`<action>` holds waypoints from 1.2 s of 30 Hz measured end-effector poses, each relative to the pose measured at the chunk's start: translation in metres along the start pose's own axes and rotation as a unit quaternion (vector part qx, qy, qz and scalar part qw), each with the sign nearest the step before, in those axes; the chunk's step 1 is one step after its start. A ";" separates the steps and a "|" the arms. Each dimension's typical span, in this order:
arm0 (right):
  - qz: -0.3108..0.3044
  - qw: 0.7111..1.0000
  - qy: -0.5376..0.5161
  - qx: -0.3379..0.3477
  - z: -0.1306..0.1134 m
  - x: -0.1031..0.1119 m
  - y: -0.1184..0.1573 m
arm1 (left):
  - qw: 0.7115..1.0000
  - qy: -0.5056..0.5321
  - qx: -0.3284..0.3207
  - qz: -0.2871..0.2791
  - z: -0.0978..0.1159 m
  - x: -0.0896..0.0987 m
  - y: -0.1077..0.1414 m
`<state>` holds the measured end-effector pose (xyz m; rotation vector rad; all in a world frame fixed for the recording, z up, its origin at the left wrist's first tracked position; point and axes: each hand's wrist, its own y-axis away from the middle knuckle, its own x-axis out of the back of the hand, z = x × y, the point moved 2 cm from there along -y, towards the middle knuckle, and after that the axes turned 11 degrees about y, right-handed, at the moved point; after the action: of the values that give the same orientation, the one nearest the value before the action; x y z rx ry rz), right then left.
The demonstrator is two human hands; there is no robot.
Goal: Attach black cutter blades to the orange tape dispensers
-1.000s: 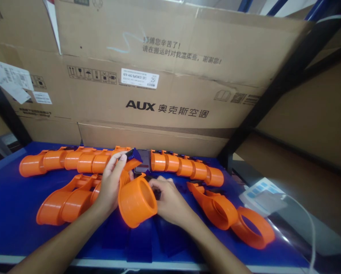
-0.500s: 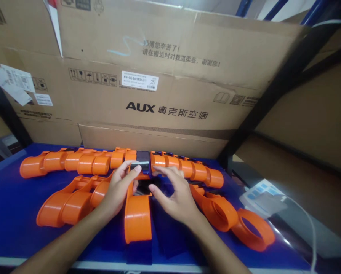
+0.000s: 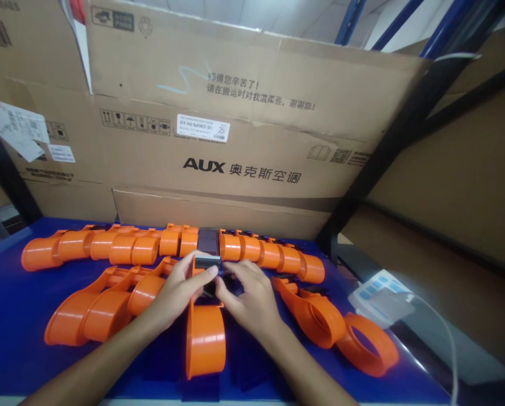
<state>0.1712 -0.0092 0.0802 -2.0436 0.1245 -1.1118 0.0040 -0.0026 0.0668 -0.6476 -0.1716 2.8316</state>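
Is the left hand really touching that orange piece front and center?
Touching. The head view shows it: the left hand holds the orange piece by its upper end, the thumb resting against the dark strip there.

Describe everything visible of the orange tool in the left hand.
The orange tool, over the blue tabletop, looks like glossy plastic. Its round drum is at the near end; the far end bears a black block edged with a pale, toothed strip. The left hand grips this end, thumb on the block; the right hand is close, contact unclear.
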 end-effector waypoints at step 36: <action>0.014 0.997 -0.018 0.070 0.005 -0.004 0.000 | 0.994 0.098 0.044 0.024 -0.005 0.005 -0.002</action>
<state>0.1729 -0.0046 0.0759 -1.9303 0.0561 -1.0360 0.0027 0.0010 0.0606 -0.9154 0.0012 2.7792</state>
